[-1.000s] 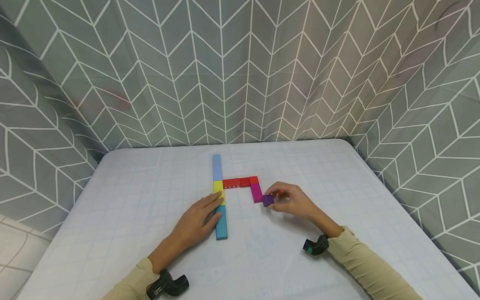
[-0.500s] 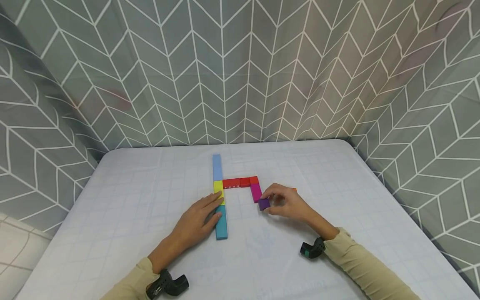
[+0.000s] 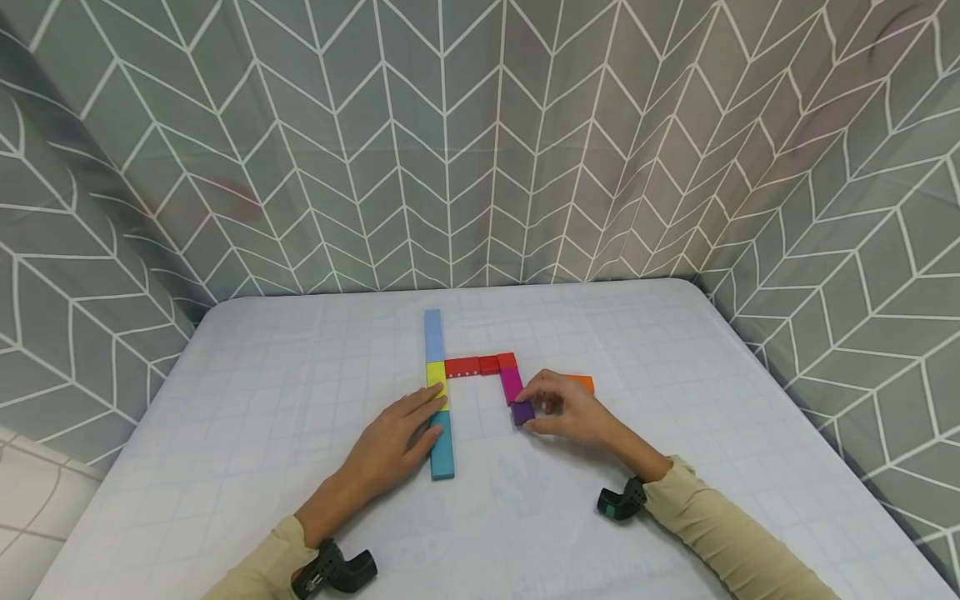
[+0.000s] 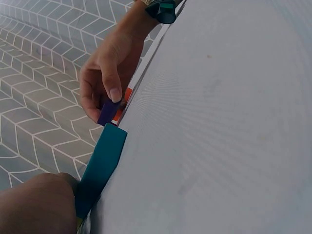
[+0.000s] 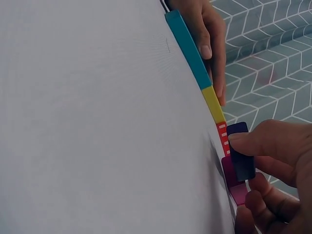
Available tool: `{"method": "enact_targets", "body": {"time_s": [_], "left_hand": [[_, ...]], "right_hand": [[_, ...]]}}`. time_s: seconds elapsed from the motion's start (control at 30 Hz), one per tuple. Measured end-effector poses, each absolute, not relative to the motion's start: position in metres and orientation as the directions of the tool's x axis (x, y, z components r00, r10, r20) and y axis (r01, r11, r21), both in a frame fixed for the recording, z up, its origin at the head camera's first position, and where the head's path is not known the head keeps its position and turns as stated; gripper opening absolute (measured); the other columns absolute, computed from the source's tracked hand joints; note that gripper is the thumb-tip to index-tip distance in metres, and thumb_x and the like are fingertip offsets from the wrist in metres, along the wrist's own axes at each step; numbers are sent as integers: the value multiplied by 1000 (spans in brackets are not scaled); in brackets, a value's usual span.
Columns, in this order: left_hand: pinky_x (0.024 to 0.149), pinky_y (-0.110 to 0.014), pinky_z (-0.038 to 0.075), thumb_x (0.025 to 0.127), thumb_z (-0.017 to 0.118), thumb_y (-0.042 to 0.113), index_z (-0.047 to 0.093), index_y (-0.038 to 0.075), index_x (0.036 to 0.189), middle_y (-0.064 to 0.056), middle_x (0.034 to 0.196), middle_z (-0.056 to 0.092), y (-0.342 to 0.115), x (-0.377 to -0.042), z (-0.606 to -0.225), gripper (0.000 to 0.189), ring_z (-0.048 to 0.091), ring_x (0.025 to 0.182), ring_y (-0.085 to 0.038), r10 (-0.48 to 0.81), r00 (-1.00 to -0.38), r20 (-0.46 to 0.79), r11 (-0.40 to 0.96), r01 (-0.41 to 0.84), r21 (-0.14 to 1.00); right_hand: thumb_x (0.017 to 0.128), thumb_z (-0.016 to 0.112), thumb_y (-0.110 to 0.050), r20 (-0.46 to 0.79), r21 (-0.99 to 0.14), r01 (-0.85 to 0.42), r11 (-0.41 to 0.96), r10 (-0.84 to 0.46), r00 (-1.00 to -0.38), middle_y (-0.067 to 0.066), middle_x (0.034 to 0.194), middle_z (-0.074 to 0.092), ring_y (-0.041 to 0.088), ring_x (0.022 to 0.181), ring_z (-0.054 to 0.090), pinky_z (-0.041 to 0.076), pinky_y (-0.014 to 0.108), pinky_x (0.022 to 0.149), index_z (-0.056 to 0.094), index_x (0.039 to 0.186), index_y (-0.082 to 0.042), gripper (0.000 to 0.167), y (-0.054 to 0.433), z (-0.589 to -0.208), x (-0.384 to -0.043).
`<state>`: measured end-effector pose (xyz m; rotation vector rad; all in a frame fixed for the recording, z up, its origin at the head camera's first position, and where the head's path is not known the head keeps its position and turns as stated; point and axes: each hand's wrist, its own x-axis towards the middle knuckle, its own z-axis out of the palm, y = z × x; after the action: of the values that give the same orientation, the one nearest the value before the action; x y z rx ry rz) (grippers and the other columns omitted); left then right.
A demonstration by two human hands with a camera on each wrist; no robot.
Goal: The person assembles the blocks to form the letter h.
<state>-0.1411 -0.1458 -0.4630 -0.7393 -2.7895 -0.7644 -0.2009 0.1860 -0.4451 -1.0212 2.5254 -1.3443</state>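
Note:
Between thumb and fingers my right hand (image 3: 573,410) pinches a small purple block (image 3: 522,414) at the near end of a magenta block (image 3: 511,385). In the right wrist view the purple block stands tilted over the magenta one; whether they touch I cannot tell. My left hand (image 3: 386,443) lies with its fingers extended on the yellow block (image 3: 437,372) and along the left side of the teal block (image 3: 442,457). A light blue block (image 3: 433,335) continues that column at the far end. A red block with white marks (image 3: 462,367) and smaller red blocks (image 3: 489,364) run from yellow to magenta.
An orange block (image 3: 582,383) lies just behind the right hand, partly hidden by it. White cloth covers the table (image 3: 300,358). A patterned grey curtain (image 3: 480,150) hangs beyond its far edge and along the sides. Each wrist wears a black device (image 3: 622,500).
My right hand has moved slightly left and nearer, bringing the purple block to the magenta block's near end. More of the orange block shows now. The left hand has stayed still.

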Motion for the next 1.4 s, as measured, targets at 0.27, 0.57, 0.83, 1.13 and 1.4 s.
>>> {"method": "enact_targets", "body": {"time_s": [0.27, 0.57, 0.83, 1.13, 1.4], "left_hand": [[116, -49, 38, 104, 66, 32, 56, 11, 151, -4, 159, 47, -146, -141, -464, 53, 44, 145, -28, 420, -866, 272, 746, 500, 440], [116, -49, 37, 104, 66, 32, 56, 12, 152, -4, 160, 46, -146, -141, -464, 53, 43, 146, -28, 415, -872, 260, 747, 490, 449], [116, -50, 39, 103, 67, 31, 57, 10, 151, -6, 159, 47, -146, -140, -462, 53, 44, 145, -29, 417, -868, 269, 745, 496, 445], [116, -49, 38, 103, 67, 31, 58, 10, 150, -5, 158, 48, -146, -140, -463, 53, 44, 144, -29, 417, -865, 280, 745, 501, 440], [116, -49, 38, 103, 67, 30, 57, 10, 150, -6, 159, 48, -146, -140, -462, 52, 44, 145, -29, 419, -864, 278, 745, 502, 439]], "right_hand": [[84, 86, -5, 254, -736, -558, 383, -609, -752, -1, 106, 66, 22, 85, 60, 55, 31, 72, 75, 114, -11, 33, 186, -449, -201], [83, 88, -4, 279, -726, -568, 388, -589, -759, -1, 103, 65, 19, 90, 61, 57, 30, 74, 73, 113, -12, 35, 184, -452, -200], [83, 88, -5, 260, -743, -533, 404, -560, -787, -1, 104, 65, 17, 91, 64, 59, 31, 77, 73, 113, -12, 34, 182, -453, -199], [84, 89, -7, 243, -748, -512, 421, -544, -803, -1, 104, 65, 17, 91, 64, 59, 32, 78, 73, 113, -13, 34, 181, -453, -199], [84, 89, -7, 258, -744, -521, 419, -540, -801, -1, 104, 65, 17, 90, 64, 59, 31, 78, 73, 113, -12, 34, 180, -453, -199]]}}
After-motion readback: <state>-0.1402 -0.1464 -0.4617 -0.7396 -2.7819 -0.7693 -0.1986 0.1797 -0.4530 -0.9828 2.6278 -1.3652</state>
